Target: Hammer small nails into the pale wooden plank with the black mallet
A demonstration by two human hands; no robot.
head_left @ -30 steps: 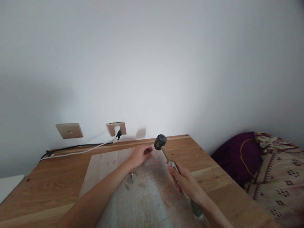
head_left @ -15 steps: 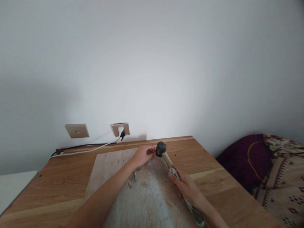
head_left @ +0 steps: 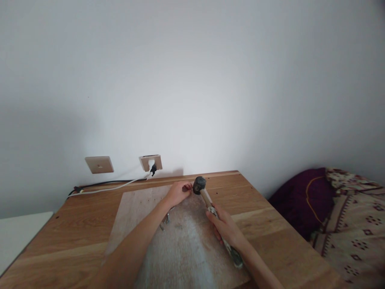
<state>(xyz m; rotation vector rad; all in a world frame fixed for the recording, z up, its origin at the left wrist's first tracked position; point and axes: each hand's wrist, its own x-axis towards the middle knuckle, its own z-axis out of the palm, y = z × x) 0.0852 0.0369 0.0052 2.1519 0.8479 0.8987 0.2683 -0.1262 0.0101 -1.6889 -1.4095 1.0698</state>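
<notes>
My right hand [head_left: 224,224] is wrapped around the handle of a rubber mallet [head_left: 199,185], which has a black head and a pale wooden shaft with a worn, mottled grip. The mallet's head is just right of my left hand [head_left: 178,193], close to its fingertips. Those fingers are pinched together on a thin nail [head_left: 191,188], mostly hidden by them, at the far edge of a thin wooden board [head_left: 177,257]. Several loose metal nails [head_left: 167,219] lie on the board beside my left forearm, partly covered by it.
The board lies on a wooden tabletop [head_left: 75,228] against a white wall. A white cable [head_left: 117,188] and a black one run along the back edge to a wall socket [head_left: 150,163]. Purple fabric [head_left: 300,200] and patterned cloth [head_left: 355,237] lie off the right side.
The view has shifted slightly, so table and hands appear a little further left and higher. Both hands keep their grips, and the mallet's head stays near the left fingertips.
</notes>
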